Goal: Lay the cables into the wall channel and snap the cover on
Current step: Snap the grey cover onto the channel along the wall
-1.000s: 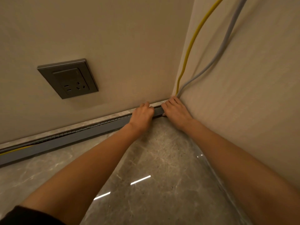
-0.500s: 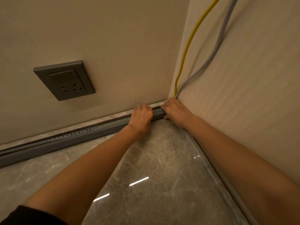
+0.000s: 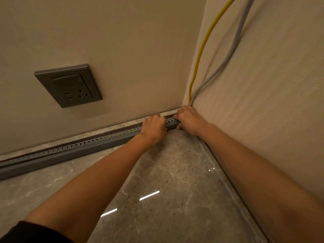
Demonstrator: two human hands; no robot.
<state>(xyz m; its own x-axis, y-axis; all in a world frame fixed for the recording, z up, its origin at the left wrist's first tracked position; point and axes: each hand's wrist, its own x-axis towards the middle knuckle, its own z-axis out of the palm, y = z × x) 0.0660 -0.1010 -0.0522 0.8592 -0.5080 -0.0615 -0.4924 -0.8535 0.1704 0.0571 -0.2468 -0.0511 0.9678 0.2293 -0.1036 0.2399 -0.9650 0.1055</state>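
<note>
The channel [image 3: 73,152], a grey slotted strip, runs along the foot of the wall where it meets the floor [image 3: 175,199], from the left edge up to the corner. We see small specks of yellow through its slots left of our hands. At the corner end our left hand [image 3: 153,128] sits on top of the channel, fingers curled down over its upper edge and closed on it. Just beside it, nearer the corner, our right hand [image 3: 188,119] is also curled onto the channel, thumb under the front face and fingers bent over the top; a short stretch of channel shows between the two hands. Whether a separate cover lies under our fingers we cannot tell. Above the right hand, the yellow cable [image 3: 201,50] and the grey cable [image 3: 228,57] come down the side wall and meet at the corner, vanishing behind that hand. Well to the left of the corner and above the channel, a dark socket [image 3: 68,85] is set in the wall.
</note>
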